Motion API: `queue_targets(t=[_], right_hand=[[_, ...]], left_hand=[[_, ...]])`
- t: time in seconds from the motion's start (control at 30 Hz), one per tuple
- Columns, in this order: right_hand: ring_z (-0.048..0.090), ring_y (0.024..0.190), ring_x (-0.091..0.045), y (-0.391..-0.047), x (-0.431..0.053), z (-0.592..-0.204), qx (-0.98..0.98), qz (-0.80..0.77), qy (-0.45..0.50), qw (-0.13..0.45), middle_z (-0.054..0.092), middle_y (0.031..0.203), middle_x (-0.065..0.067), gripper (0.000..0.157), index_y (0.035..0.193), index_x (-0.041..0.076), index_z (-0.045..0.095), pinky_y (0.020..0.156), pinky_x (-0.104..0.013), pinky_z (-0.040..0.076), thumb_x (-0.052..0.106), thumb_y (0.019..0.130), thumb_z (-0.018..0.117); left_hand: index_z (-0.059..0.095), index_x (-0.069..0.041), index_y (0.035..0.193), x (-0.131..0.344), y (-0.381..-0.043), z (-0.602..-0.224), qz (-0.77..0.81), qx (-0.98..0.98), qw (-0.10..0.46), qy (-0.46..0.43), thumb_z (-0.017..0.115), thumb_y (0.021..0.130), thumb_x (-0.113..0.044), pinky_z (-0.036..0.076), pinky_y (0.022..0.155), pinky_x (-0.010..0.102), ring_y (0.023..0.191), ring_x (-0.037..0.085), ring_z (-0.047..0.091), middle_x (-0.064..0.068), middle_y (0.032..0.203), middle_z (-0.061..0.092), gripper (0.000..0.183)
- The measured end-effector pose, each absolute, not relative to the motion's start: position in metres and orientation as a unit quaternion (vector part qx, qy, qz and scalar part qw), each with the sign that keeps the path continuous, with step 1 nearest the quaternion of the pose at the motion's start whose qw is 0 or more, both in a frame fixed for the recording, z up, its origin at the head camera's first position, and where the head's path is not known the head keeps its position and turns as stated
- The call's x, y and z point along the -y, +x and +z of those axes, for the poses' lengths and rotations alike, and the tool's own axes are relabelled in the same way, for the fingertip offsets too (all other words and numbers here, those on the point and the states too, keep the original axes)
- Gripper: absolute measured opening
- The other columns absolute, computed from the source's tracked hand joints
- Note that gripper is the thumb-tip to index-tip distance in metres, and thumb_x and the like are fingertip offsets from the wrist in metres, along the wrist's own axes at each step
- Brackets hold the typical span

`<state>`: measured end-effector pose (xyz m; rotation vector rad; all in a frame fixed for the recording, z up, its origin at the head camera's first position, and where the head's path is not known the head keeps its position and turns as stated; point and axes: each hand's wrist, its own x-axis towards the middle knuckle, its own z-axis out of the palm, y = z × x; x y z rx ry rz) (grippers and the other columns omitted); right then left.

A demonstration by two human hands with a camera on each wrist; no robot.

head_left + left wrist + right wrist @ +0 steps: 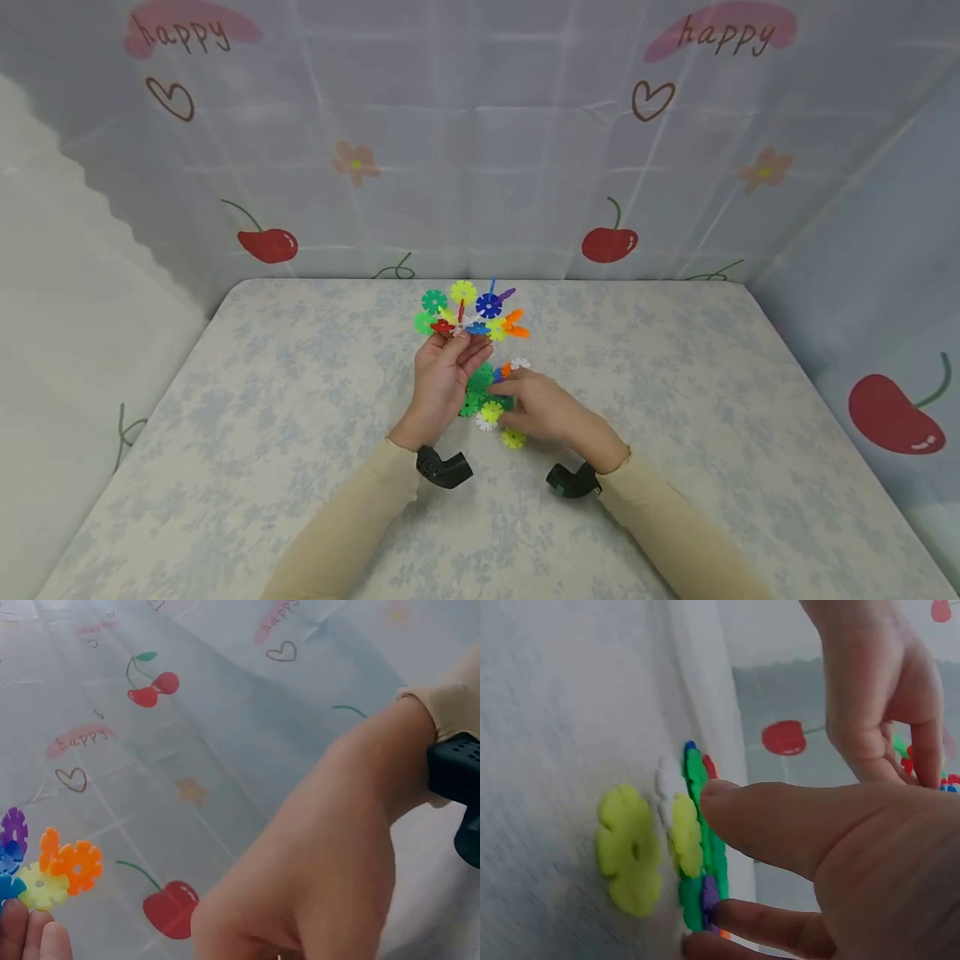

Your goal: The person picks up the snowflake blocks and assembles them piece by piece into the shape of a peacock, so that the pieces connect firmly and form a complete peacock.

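Observation:
My left hand [442, 379] holds up a built cluster of notched snowflake discs [477, 328], pinched low between thumb and fingers. Green, yellow, red, white, blue, purple and orange discs fan out from it. Part of the cluster, with an orange disc [84, 862], shows at the edge of the left wrist view. Over a small heap of loose discs [482, 379] reaches my right hand [547, 408], thumb and fingers apart. In the right wrist view its fingertips are at a purple disc [709, 900]; whether they touch it, I cannot tell.
A single yellow disc [513, 438] lies nearer to me than the heap. White discs [486, 422] lie at the heap's edge. The pale patterned tabletop [300, 400] is bordered by a curtain [480, 192] printed with cherries. Each wrist carries a black camera [444, 468].

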<state>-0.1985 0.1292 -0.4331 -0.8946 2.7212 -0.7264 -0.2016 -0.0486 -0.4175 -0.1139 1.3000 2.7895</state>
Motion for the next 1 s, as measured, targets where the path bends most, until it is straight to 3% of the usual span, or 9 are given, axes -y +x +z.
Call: queue_targets(t=[0.07,0.17,0.47,0.67,0.87,1.0], right_hand=[[0.063,0.1,-0.025,-0.194,-0.124,-0.439,-0.917,-0.223,-0.318,0.092,0.067,0.12,-0.016,0.043,0.127,0.006,0.072,0.089,-0.04,0.057,0.016,0.086,0.08],[0.062,0.099,-0.024,-0.192,-0.12,-0.444,-0.924,-0.203,-0.314,0.081,0.065,0.117,-0.016,0.045,0.128,0.008,0.071,0.089,-0.041,0.057,0.019,0.085,0.082],[0.052,0.075,-0.018,-0.198,-0.123,-0.451,-0.942,-0.218,-0.243,0.079,0.063,0.104,-0.015,0.047,0.132,0.005,0.068,0.066,-0.031,0.048,0.016,0.088,0.078],[0.055,0.077,-0.016,-0.204,-0.127,-0.45,-0.938,-0.236,-0.232,0.099,0.071,0.093,-0.008,0.026,0.11,0.001,0.073,0.071,-0.031,0.053,0.013,0.088,0.078],[0.049,0.06,-0.013,-0.214,-0.151,-0.435,-0.923,-0.286,-0.214,0.146,0.056,0.068,0.001,0.02,0.082,0.007,0.066,0.057,-0.024,0.042,0.019,0.087,0.081],[0.054,0.058,-0.014,-0.22,-0.173,-0.413,-0.902,-0.382,-0.158,0.127,0.061,0.07,-0.008,0.016,0.094,0.003,0.073,0.057,-0.024,0.049,0.017,0.098,0.068]], left_hand=[[0.048,-0.005,0.104,0.048,-0.202,-0.417,0.906,-0.42,0.031,-0.04,0.046,0.107,-0.005,0.062,0.086,0.026,0.091,0.014,0.075,0.004,0.094,0.069,0.004],[0.048,-0.003,0.105,0.048,-0.202,-0.418,0.907,-0.417,0.034,-0.043,0.047,0.108,-0.006,0.062,0.086,0.026,0.091,0.014,0.075,0.004,0.095,0.07,0.004],[0.048,-0.005,0.101,0.046,-0.201,-0.417,0.91,-0.412,0.029,-0.034,0.047,0.107,-0.003,0.062,0.084,0.026,0.088,0.014,0.075,0.004,0.092,0.07,0.006],[0.049,-0.005,0.1,0.047,-0.2,-0.416,0.907,-0.418,0.031,-0.033,0.047,0.107,-0.002,0.062,0.083,0.025,0.088,0.014,0.075,0.003,0.09,0.071,0.007],[0.049,-0.006,0.101,0.047,-0.199,-0.416,0.905,-0.422,0.033,-0.035,0.046,0.107,-0.003,0.062,0.082,0.025,0.088,0.014,0.075,0.003,0.091,0.072,0.007],[0.049,-0.006,0.101,0.047,-0.2,-0.417,0.902,-0.429,0.035,-0.03,0.046,0.107,-0.002,0.063,0.082,0.025,0.087,0.013,0.075,0.003,0.09,0.072,0.008]])
